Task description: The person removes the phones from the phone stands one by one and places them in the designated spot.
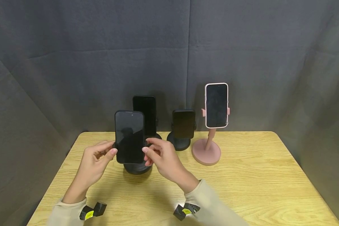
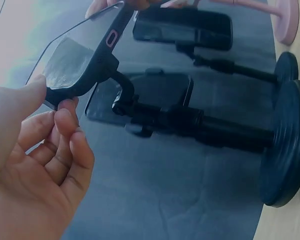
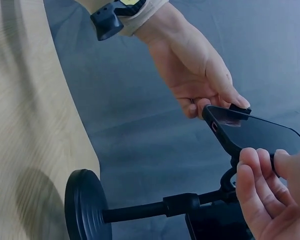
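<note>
A black-cased phone (image 1: 130, 135) stands upright, screen toward me, in the clamp of a black phone stand (image 1: 137, 169). At the phone's left edge my left hand (image 1: 94, 160) pinches the clamp's side arm (image 3: 240, 111) between thumb and fingers. My right hand (image 1: 167, 158) pinches at the opposite edge, where the fingers hide most of the other clamp arm. In the left wrist view, the stand's black pole and round base (image 2: 287, 145) show behind the phone.
Behind stand two more black stands holding a taller phone (image 1: 148, 113) and a smaller phone (image 1: 183, 124). To the right, a pink stand (image 1: 206, 152) holds a white-rimmed phone (image 1: 216, 105). All are on a wooden table (image 1: 257, 182) against a grey curtain (image 1: 115, 62).
</note>
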The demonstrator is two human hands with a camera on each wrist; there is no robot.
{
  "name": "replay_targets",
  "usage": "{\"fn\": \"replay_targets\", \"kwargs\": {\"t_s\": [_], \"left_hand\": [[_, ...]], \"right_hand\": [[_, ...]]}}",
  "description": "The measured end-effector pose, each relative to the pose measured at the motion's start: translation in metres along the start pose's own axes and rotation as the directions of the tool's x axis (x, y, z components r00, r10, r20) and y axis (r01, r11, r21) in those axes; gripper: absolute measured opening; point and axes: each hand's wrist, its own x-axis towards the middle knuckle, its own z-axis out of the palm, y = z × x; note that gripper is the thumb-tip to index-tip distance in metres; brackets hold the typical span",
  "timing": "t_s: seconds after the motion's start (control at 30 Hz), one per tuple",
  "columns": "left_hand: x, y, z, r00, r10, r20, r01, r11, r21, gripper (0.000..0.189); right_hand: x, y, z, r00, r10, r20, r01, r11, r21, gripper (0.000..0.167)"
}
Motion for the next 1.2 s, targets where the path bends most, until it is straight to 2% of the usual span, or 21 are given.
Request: {"fn": "replay_targets", "kwargs": {"t_s": [0.43, 0.6, 1.03, 1.2], "left_hand": [[-0.005, 0.011, 0.033, 0.997, 0.036, 0.063, -0.031, 0.996, -0.079, 0.022], [-0.007, 0.015, 0.045, 0.995, 0.005, 0.104, 0.002, 0.998, -0.066, 0.023], [-0.009, 0.027, 0.079, 0.979, -0.067, 0.191, 0.082, 0.994, -0.071, 0.031], [-0.012, 0.029, 0.089, 0.978, -0.057, 0.202, 0.078, 0.992, -0.096, 0.029]], "right_hand": [[-0.025, 0.007, -0.037, 0.999, -0.024, 0.032, 0.025, 1.0, -0.012, 0.043], [-0.034, 0.013, -0.051, 0.998, -0.036, 0.047, 0.036, 0.999, -0.009, 0.041], [-0.055, 0.027, -0.083, 0.996, -0.091, 0.021, 0.092, 0.995, -0.042, 0.039], [-0.063, 0.031, -0.09, 0.994, -0.109, 0.025, 0.11, 0.992, -0.056, 0.036]]}}
